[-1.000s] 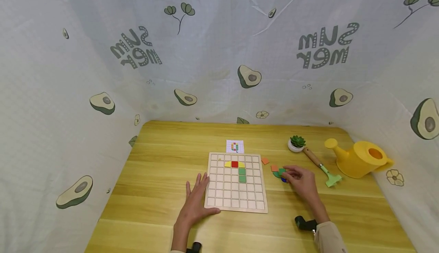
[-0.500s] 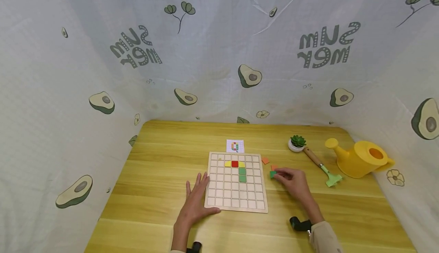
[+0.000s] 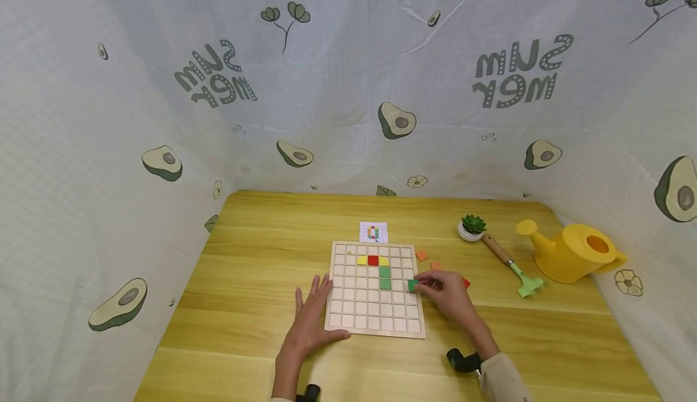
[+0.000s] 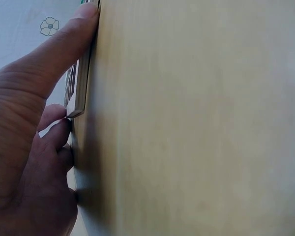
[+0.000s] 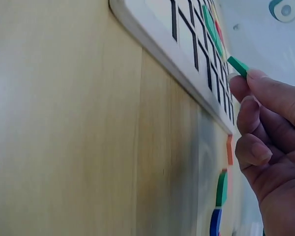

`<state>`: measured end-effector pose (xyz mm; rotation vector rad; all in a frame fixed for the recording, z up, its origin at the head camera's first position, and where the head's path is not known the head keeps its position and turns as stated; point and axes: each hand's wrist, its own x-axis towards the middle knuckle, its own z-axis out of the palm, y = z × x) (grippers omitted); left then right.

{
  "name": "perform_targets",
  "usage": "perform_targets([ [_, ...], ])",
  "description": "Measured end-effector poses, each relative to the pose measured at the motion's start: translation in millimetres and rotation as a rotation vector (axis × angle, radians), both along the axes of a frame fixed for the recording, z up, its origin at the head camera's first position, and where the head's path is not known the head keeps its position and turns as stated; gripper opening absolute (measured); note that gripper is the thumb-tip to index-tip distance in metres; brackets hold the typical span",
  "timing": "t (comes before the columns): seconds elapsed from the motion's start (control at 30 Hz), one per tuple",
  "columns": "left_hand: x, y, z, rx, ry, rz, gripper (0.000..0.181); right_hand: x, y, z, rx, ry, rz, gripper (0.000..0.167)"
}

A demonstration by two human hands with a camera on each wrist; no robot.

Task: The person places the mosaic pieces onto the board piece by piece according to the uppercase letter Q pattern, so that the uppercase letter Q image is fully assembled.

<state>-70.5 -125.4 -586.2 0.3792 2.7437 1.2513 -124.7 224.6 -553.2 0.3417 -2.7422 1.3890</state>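
Observation:
A wooden grid board [image 3: 376,317] lies on the table. On it sit a red square tile [image 3: 373,261], two yellow tiles [image 3: 362,261] beside the red one, and two green square tiles [image 3: 385,278] in the column below the right-hand yellow one. My left hand [image 3: 309,329] rests spread at the board's near left corner, thumb along the front edge and fingers along the left edge. Between thumb and fingertip my right hand [image 3: 449,296] pinches a green tile [image 5: 238,66], held over the board's right edge. The right wrist view shows the tile raised above the board surface.
Right of the board lie orange tiles [image 3: 422,255], a red tile [image 3: 466,283], a green curved piece [image 5: 221,189] and a blue piece [image 5: 215,222]. A pattern card [image 3: 373,232] is behind the board. Farther right are a potted succulent [image 3: 471,227], hand rake [image 3: 512,264] and yellow watering can [image 3: 572,253].
My right hand has picked up the green tile from the loose pieces and carried it left to the board's right edge. A red tile now shows behind the hand. My left hand stays put.

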Motion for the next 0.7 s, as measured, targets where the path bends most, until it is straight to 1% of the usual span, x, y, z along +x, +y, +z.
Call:
perform_targets([
  [0.27, 0.4, 0.7, 1.2, 0.001, 0.007, -0.002, 0.122, 0.5, -20.6, 1.6, -0.003, -0.061, 0.056, 0.014],
  [0.4, 0.5, 0.4, 1.0, -0.003, 0.003, -0.006, 0.122, 1.4, -27.4, 1.1, -0.007, -0.070, 0.094, 0.011],
  [0.57, 0.8, -0.3, 0.6, 0.001, -0.002, -0.004, 0.122, 1.9, -34.6, -2.3, 0.009, -0.040, 0.164, 0.009],
  [0.7, 0.1, -0.2, 1.1, 0.006, 0.001, -0.003, 0.122, 1.1, -38.7, -5.6, 0.017, 0.005, 0.204, 0.009],
])
